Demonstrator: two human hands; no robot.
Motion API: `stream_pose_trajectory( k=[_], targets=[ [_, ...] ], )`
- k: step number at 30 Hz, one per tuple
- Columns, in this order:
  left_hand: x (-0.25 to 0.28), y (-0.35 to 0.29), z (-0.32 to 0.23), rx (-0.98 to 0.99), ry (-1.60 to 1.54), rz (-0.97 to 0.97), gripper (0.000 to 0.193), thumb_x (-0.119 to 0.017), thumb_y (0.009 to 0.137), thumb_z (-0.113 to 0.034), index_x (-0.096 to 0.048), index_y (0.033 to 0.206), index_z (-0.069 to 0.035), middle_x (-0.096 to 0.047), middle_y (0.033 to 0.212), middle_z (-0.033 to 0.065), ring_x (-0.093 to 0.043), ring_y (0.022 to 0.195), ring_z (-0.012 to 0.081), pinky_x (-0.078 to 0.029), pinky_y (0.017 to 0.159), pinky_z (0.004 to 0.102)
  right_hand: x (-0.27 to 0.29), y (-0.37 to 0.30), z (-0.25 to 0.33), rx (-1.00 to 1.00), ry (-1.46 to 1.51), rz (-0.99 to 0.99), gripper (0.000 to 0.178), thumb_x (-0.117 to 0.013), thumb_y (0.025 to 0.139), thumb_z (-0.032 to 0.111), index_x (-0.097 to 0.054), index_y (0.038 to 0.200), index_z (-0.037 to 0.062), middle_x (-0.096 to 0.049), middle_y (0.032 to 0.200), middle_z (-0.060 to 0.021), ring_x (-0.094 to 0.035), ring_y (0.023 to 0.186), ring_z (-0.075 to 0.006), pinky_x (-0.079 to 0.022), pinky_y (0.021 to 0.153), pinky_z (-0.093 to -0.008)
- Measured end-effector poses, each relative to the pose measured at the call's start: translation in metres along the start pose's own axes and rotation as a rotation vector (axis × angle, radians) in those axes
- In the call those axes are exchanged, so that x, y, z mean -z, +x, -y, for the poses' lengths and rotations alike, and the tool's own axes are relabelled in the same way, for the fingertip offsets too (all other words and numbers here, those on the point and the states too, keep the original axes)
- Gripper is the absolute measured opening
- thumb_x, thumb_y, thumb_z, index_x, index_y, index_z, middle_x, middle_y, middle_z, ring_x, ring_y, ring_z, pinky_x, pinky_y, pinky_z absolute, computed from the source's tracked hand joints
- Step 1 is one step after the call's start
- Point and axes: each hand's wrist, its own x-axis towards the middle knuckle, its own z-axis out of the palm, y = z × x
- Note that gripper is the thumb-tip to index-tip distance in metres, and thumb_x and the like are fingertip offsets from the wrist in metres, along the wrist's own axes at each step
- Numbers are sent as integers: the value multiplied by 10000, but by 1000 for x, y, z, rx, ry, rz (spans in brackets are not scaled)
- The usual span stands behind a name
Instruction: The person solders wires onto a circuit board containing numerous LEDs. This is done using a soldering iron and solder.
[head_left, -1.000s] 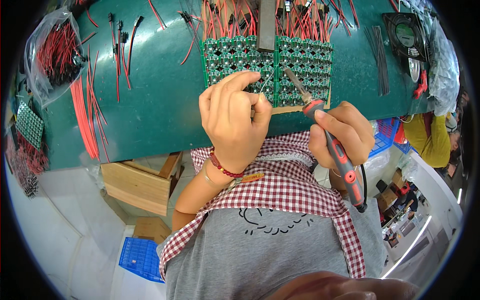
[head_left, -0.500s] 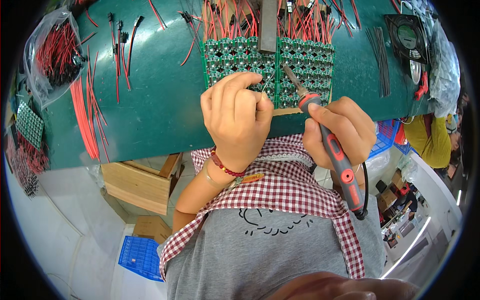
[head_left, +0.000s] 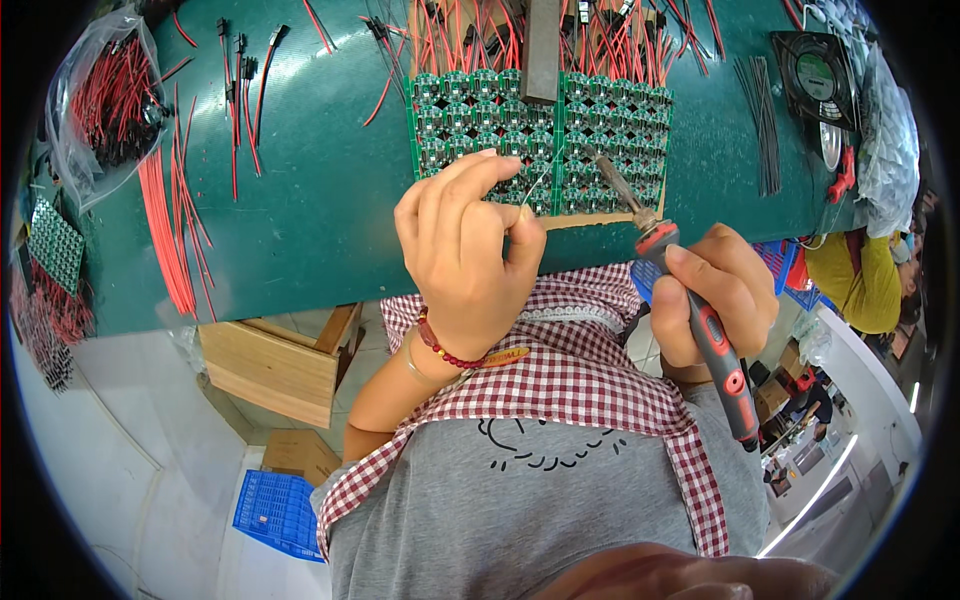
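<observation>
My right hand (head_left: 725,290) grips a grey and red soldering iron (head_left: 722,352), its metal tip pointing up and left over the right part of a green circuit board panel (head_left: 612,190). Thumb and forefinger of my left hand (head_left: 468,245) pinch a thin silvery solder wire (head_left: 537,188), whose end reaches toward the middle of the panel. Rows of small components cover the panel, and my left fingers hide its lower left part. Red and black wires (head_left: 600,50) run along its far edge. A dark metal bar (head_left: 540,55) lies across the panel's top middle.
On the green table (head_left: 310,200) lie red wires (head_left: 165,240) and connector leads (head_left: 250,100) at left, beside a plastic bag of wires (head_left: 115,100). Dark thin wires (head_left: 760,125) and a black fan (head_left: 815,80) sit at right. An open wooden drawer (head_left: 270,370) juts below the table edge.
My right hand has drawn the soldering iron right and toward me, its tip shifting away from the panel's middle. My left hand has barely moved and still pinches the solder wire.
</observation>
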Motion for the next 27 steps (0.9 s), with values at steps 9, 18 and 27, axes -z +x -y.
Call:
stream_pose_trajectory(
  k=[9, 18, 27],
  targets=[
    [-11, 7, 3, 0, 55, -33, 217, -698, 716, 33, -536, 813, -75, -703, 1071, 71, -666, 1024, 262, -420, 930, 398, -16, 5, -4, 4, -48, -7, 258, -726, 636, -25, -688, 891, -19, -574, 650, -83, -550, 503, -220, -429, 452, -314],
    [-15, 7, 4, 19, 91, -35, 224, -696, 707, 32, -544, 822, -85, -711, 1054, 51, -662, 1019, 249, -410, 928, 389, -24, 6, -9, 12, -80, 0, 258, -731, 599, -27, -700, 854, -8, -553, 645, -75, -556, 513, -222, -434, 460, -317],
    [-4, 4, 2, 25, 59, -34, 217, -678, 699, 31, -524, 788, -93, -689, 1085, 53, -658, 1048, 249, -407, 925, 397, 4, 8, 0, 69, -35, 93, 278, -736, 658, -16, -678, 930, -17, -580, 649, -87, -514, 476, -210, -396, 435, -317]
  ],
)
